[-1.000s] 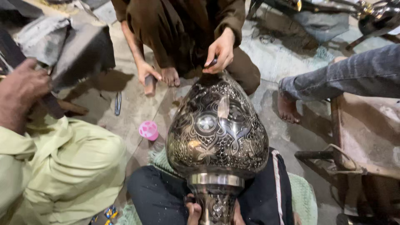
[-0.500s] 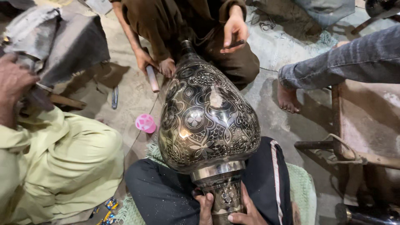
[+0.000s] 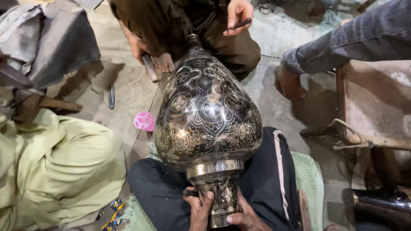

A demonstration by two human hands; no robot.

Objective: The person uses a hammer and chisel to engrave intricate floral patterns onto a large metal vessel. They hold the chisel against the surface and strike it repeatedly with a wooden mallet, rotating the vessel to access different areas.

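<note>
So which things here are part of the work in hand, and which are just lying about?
In hand:
engraved metal vase
left hand and right hand gripping its base

Lying about:
pink round object
small tool on the floor
green mat

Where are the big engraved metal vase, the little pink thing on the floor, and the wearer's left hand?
engraved metal vase (image 3: 208,109), head view, middle of its bulging patterned body
pink thing (image 3: 144,121), head view, its centre
left hand (image 3: 201,210), head view, fingers on the vase's neck
</note>
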